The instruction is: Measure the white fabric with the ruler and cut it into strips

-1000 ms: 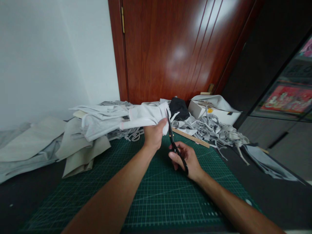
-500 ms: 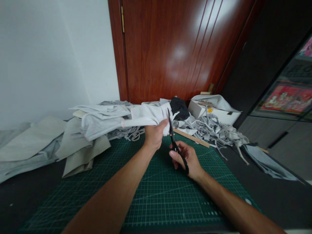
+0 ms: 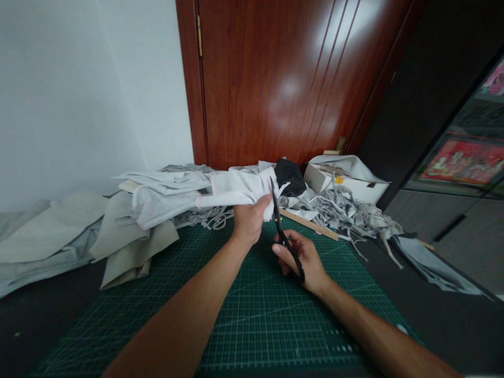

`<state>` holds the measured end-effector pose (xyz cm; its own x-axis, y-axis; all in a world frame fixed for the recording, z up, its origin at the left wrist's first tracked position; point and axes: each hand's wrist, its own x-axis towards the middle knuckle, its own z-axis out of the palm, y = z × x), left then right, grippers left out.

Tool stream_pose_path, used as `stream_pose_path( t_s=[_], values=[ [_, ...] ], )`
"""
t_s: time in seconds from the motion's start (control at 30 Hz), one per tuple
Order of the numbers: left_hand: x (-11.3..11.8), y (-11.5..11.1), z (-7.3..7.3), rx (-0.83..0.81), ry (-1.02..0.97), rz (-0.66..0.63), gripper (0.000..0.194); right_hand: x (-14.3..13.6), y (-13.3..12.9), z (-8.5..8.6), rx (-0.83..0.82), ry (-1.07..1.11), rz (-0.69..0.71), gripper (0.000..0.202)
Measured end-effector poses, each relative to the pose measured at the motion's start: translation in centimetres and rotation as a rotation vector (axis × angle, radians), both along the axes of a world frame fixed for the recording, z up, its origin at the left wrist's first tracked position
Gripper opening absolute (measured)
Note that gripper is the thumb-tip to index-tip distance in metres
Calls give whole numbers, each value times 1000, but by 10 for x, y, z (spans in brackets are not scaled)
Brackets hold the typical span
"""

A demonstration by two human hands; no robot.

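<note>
My left hand point(image 3: 250, 220) is closed round the right end of a white folded cloth point(image 3: 236, 188), thumb on top. The cloth stretches off to the left over other pale fabric. In my right hand point(image 3: 301, 257) is a pair of black scissors point(image 3: 279, 223), its fingers in the handle loops. The blades point up and away, right beside the cloth's end. Whether they touch the fabric I cannot tell. Both hands are above a green cutting mat point(image 3: 268, 325) with a grid.
Grey and beige fabric pieces point(image 3: 129, 252) lie at the left. Behind the mat are a wooden ruler point(image 3: 311, 224), a black cloth point(image 3: 290, 177), a heap of grey scraps point(image 3: 346, 205) and a white box point(image 3: 354, 184). A reddish wooden door point(image 3: 275, 79) stands behind.
Almost nothing differs. The view has shifted very slightly; both hands, the cloth and the scissors keep the same positions relative to each other.
</note>
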<state>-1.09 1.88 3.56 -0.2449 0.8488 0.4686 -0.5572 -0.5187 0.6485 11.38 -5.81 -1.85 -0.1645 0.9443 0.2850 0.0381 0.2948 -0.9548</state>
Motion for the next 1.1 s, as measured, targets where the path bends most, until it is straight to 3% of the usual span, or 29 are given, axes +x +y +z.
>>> stream_pose_path(
  t_s=[0.43, 0.6, 0.77, 0.93, 1.1],
  values=[
    [-1, -1, 2, 2, 13, 37, 40, 0, 2, -3, 24, -21, -13, 46],
    [-3, 1, 8, -67, -133, 34, 39, -1, 1, -1, 13, -35, -20, 47],
    [-6, 2, 17, -161, -313, -80, 35, -1, 0, -1, 7, -50, -16, 48],
    [-11, 6, 18, -235, -304, -203, 27, -2, 0, -2, 6, -46, -4, 49],
    [-14, 9, 17, -233, -302, -266, 41, -2, 0, -2, -6, -49, 7, 49]
  ],
)
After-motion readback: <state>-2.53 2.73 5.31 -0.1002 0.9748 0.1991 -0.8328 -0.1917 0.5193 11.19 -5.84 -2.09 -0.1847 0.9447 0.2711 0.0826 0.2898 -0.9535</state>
